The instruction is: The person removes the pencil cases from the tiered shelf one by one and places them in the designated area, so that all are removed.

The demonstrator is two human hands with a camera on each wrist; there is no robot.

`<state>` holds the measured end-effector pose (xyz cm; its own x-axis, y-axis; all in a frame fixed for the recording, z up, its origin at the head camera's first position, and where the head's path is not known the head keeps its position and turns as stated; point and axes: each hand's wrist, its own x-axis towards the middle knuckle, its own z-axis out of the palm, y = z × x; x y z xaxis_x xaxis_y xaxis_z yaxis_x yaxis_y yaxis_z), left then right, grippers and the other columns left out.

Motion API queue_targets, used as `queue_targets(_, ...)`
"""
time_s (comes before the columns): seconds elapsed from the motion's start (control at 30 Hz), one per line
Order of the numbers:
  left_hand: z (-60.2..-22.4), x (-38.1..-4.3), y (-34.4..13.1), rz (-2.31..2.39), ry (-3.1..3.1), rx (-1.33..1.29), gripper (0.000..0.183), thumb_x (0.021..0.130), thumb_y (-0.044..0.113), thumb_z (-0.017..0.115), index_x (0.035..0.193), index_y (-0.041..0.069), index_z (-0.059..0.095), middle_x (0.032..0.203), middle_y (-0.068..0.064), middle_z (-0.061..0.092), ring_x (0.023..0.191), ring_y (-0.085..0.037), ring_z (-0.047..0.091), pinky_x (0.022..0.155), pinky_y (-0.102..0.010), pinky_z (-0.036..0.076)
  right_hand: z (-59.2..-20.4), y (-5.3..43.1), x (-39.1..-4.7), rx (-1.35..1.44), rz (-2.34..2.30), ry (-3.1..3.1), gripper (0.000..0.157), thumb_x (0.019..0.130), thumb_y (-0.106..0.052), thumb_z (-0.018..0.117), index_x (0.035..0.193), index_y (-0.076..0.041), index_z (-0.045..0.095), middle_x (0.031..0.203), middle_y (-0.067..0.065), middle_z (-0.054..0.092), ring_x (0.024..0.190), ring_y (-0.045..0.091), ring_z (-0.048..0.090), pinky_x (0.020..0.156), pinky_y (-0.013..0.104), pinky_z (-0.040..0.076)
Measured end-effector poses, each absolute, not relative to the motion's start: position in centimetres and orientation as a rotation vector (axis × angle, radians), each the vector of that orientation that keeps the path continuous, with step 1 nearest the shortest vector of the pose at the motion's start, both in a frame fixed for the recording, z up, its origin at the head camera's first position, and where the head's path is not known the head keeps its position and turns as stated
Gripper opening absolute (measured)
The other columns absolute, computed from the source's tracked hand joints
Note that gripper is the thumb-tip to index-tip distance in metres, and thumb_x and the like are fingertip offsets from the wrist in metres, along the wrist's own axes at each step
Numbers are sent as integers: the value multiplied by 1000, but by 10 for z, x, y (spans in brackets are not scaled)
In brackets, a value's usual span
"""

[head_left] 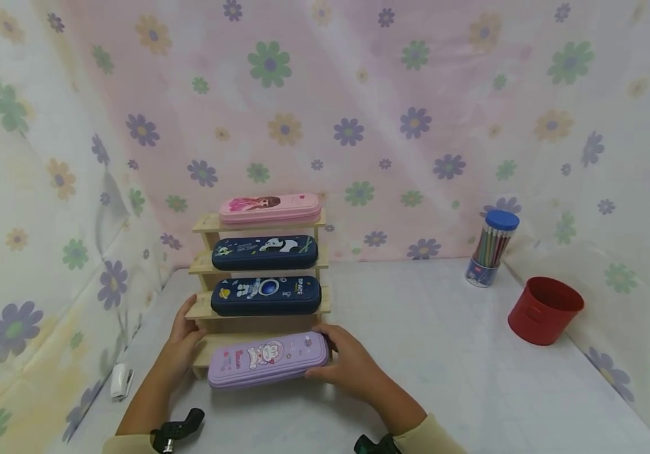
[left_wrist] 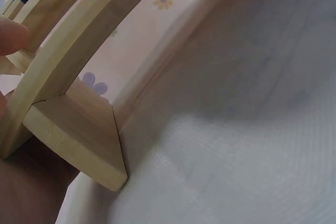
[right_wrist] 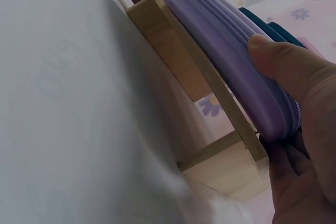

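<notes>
My right hand (head_left: 353, 364) grips the right end of a lilac pencil case (head_left: 268, 362) with a cartoon print. The case lies slightly slanted over the lowest step of a wooden step rack (head_left: 209, 345), overhanging its front edge. In the right wrist view, my thumb (right_wrist: 278, 59) presses the zipped side while the other fingers curl round the end. My left hand (head_left: 181, 337) holds the rack's left end, partly hidden behind the wood in the left wrist view. On the steps above lie a navy space pencil case (head_left: 266, 296), a navy panda pencil case (head_left: 265, 253) and a pink pencil case (head_left: 270, 209).
At the back right stands a clear tub of pencils (head_left: 492, 249) with a blue lid. A red bucket (head_left: 545, 312) is in front of it to the right. A small white object (head_left: 121, 381) lies at the left table edge. Flowered cloth (head_left: 381, 94) hangs behind and at both sides.
</notes>
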<state>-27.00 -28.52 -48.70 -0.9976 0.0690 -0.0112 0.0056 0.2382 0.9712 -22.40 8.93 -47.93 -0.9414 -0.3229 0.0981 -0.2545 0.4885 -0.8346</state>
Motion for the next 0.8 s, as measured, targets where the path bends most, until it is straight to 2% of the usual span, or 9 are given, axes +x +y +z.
queue_targets(0.17,-485,-267,-284,1927,2440,79,83,106,2,38,168,33,-8,175,-22,7,161,-45,10,125,-68,9,-481,100,-223,-529,-1519,2559,84,78,-30,94,151,-17,52,152,2,54,144,24,51,114,39,45)
queue_targets(0.33,-486,-268,-283,1924,2430,36,84,107,4,40,168,37,-6,175,-22,8,161,-44,11,125,-67,10,-482,111,-223,-501,-1549,2526,84,78,-28,94,151,-19,52,151,1,54,144,22,50,112,35,46)
queue_targets(0.47,-488,-269,-283,1944,2416,46,84,107,3,39,168,36,-7,175,-22,6,161,-44,11,125,-67,10,-480,120,-223,-505,-1548,2529,84,78,-30,93,151,-17,52,152,2,54,144,24,50,112,36,46)
queue_targets(0.63,-489,-270,-285,1936,2415,30,84,107,3,39,167,39,-6,175,-20,5,161,-43,9,125,-67,9,-481,130,-224,-463,-1532,2543,83,78,-33,93,150,-22,53,152,1,54,143,25,51,112,39,47)
queue_targets(0.8,-489,-271,-284,1943,2418,63,84,107,3,40,168,39,-6,175,-21,6,161,-43,10,125,-67,10,-483,145,-224,-450,-1587,2524,81,78,-25,93,149,-21,54,152,3,55,141,25,53,111,37,47)
